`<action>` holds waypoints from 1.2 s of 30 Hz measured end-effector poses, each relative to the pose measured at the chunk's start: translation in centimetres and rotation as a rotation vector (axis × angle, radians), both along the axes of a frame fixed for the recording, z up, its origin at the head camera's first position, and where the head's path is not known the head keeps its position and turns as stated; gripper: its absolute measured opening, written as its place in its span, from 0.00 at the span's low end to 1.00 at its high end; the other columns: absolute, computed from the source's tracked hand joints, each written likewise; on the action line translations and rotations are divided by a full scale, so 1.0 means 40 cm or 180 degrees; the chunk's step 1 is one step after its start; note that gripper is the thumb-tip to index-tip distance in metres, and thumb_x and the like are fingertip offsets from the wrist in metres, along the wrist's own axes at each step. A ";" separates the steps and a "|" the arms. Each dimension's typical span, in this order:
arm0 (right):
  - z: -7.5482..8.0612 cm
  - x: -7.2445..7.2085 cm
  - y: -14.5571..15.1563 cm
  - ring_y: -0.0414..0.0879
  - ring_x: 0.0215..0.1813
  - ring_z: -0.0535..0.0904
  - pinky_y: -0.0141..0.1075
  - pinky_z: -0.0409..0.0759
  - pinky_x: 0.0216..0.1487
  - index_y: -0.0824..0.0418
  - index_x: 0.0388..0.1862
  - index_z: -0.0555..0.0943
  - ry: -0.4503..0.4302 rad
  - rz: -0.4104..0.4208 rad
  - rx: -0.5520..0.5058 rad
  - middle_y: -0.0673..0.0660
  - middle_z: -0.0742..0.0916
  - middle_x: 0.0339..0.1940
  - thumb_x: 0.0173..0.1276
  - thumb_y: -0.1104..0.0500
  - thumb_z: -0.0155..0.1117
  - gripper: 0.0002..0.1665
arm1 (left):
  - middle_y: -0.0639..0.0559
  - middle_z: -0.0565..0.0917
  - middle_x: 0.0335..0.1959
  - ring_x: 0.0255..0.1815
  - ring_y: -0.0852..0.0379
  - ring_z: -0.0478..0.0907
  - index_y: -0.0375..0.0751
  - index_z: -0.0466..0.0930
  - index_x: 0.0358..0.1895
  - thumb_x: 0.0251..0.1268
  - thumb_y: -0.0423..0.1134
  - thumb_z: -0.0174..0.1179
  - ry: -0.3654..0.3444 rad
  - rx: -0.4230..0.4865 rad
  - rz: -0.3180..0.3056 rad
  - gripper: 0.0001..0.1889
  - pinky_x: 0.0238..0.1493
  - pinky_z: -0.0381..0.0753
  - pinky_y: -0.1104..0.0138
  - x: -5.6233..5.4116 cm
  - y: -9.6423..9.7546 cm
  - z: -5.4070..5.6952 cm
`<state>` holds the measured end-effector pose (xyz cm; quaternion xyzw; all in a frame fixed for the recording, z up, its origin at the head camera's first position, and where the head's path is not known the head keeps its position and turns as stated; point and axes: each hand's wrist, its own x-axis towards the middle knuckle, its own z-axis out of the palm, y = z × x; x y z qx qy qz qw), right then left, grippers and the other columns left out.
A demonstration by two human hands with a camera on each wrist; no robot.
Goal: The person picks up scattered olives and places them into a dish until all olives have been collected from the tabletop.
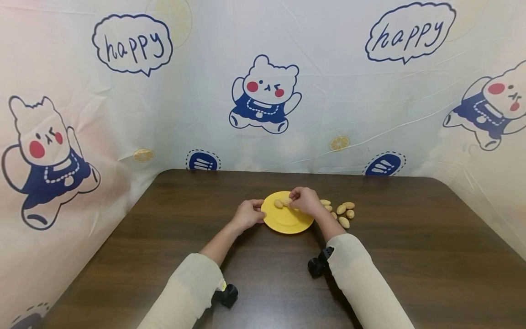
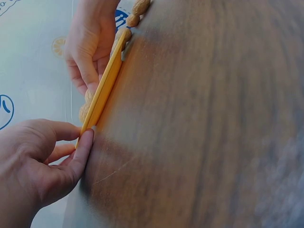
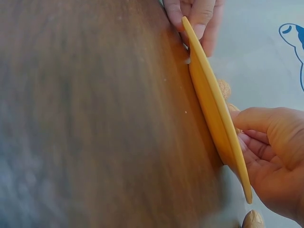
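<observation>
A yellow plate [image 1: 287, 224] rests on the brown table, seen nearly edge-on in both wrist views. My left hand [image 1: 248, 214] pinches its left rim, thumb and fingers on either side of the edge [image 2: 90, 118]. Over the plate's far part, my right hand [image 1: 306, 202] pinches a peanut [image 1: 287, 201] with its fingertips, close to the plate's surface. Just left of it another peanut [image 1: 278, 204] lies on the plate. The right wrist view shows that peanut [image 3: 224, 88] beyond the rim, while the pinched one [image 3: 233, 111] is partly hidden by the fingers.
Several loose peanuts [image 1: 344, 222] lie on the table [image 1: 263, 274] right of the plate, some partly hidden behind the right wrist. A printed cloth [image 1: 320, 109] hangs along the table's far edge and sides. Small black cameras [image 1: 315, 267] sit at both wrists.
</observation>
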<state>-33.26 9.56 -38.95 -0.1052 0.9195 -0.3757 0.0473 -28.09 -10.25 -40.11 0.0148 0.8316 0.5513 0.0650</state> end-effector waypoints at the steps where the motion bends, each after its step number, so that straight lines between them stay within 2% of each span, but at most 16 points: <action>1: 0.000 -0.001 0.001 0.46 0.36 0.73 0.32 0.74 0.35 0.64 0.38 0.79 -0.0005 -0.0003 -0.0002 0.55 0.80 0.33 0.55 0.63 0.70 0.12 | 0.40 0.76 0.45 0.39 0.53 0.76 0.29 0.66 0.63 0.59 0.25 0.58 -0.0009 -0.0002 0.0001 0.26 0.35 0.83 0.67 0.000 0.000 0.000; 26: 0.021 0.010 0.034 0.47 0.35 0.75 0.33 0.75 0.35 0.65 0.37 0.80 0.0168 0.0073 0.0084 0.56 0.82 0.32 0.56 0.65 0.68 0.09 | 0.41 0.76 0.44 0.40 0.53 0.76 0.30 0.67 0.63 0.59 0.26 0.58 -0.0092 -0.0054 0.0022 0.26 0.36 0.83 0.66 -0.004 0.001 0.002; 36: 0.028 0.016 0.067 0.48 0.36 0.75 0.33 0.76 0.32 0.65 0.40 0.80 0.0063 0.0058 0.0078 0.56 0.81 0.34 0.59 0.64 0.65 0.10 | 0.40 0.76 0.46 0.40 0.53 0.76 0.29 0.66 0.63 0.59 0.25 0.58 -0.0058 0.0008 -0.0025 0.26 0.36 0.83 0.67 -0.004 -0.002 -0.002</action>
